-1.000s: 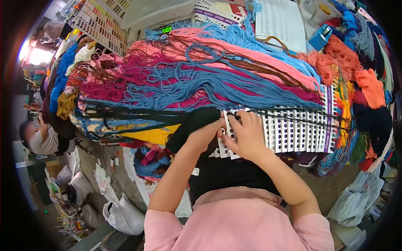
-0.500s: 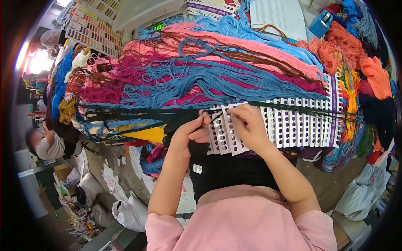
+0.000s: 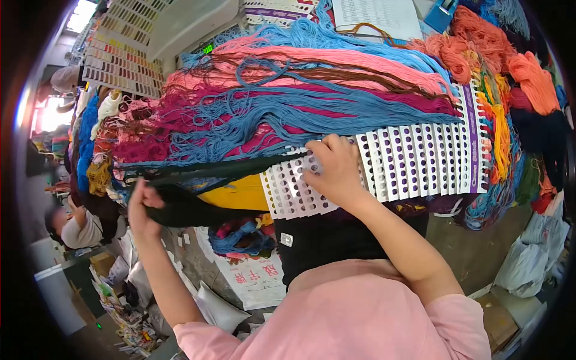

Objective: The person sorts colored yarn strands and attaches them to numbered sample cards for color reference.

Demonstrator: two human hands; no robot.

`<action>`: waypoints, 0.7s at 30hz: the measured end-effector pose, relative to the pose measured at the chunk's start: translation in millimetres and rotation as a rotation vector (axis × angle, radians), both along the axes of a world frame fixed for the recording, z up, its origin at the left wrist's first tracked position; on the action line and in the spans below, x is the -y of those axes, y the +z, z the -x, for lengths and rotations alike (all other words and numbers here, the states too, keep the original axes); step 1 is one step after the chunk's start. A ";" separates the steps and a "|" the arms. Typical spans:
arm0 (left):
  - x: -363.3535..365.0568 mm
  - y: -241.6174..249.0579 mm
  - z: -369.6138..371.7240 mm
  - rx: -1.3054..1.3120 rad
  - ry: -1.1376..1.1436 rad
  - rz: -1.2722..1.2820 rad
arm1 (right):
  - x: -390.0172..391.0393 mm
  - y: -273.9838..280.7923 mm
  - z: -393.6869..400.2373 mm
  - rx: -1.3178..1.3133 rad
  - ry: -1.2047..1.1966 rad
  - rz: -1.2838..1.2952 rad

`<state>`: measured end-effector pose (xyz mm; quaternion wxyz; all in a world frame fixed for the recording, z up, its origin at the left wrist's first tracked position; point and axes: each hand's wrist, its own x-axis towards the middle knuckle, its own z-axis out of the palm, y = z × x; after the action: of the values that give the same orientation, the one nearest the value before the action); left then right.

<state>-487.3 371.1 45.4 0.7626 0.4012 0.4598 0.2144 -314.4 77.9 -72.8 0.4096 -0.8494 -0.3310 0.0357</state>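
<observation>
Apply even tension to the dark-green thread skein (image 3: 186, 210), which extends from nine o'clock to centre. The left hand (image 3: 144, 210) grasps it at nine; the right hand (image 3: 337, 169) rests on white hole-punched cards (image 3: 414, 162), its pinch unclear. Steel-blue thread (image 3: 336, 117) overlies magenta thread (image 3: 144, 123) at twelve; white plastic bags (image 3: 525, 264) stand at four.

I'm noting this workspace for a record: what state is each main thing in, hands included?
Left hand, blurred, fingers curled, at the dark thread; grip unclear
Right hand, fingers bent, over the punched cards
Dark thread, stretched leftward from the right hand
Punched cards, overlapping in a row
Blue thread, loose, spread across magenta thread
Digital display, lit green
</observation>
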 end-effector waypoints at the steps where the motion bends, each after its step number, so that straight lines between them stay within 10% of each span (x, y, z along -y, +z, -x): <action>1: -29.6 2.5 12.3 0.156 0.149 0.075 | -1.0 -1.7 0.9 0.034 -0.002 -0.003; 4: -39.1 19.6 29.7 0.117 0.280 -0.178 | 1.0 1.5 2.1 0.049 0.012 -0.002; 8: 97.1 5.9 9.9 -0.142 -0.086 -0.233 | 8.0 4.0 8.4 0.001 0.034 -0.132; 10: 125.4 -11.9 19.5 0.262 -0.467 0.287 | 15.9 9.6 15.7 0.010 0.059 -0.229; 14: 197.9 -23.3 -10.8 0.361 -0.449 0.384 | 39.9 36.3 42.9 -0.312 0.173 -0.374; 17: 224.2 -32.6 -23.6 0.323 -0.642 0.299 | 47.8 74.1 63.9 -1.227 0.110 -0.520; 21: 235.0 -27.4 -21.6 0.401 -0.584 0.330 | 62.7 69.5 64.3 -1.261 0.188 -0.552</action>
<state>-465.8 136.2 18.0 0.9206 0.3374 0.1963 -0.0140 -378.7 15.2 -3.4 0.7199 -0.4990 -0.0991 0.4721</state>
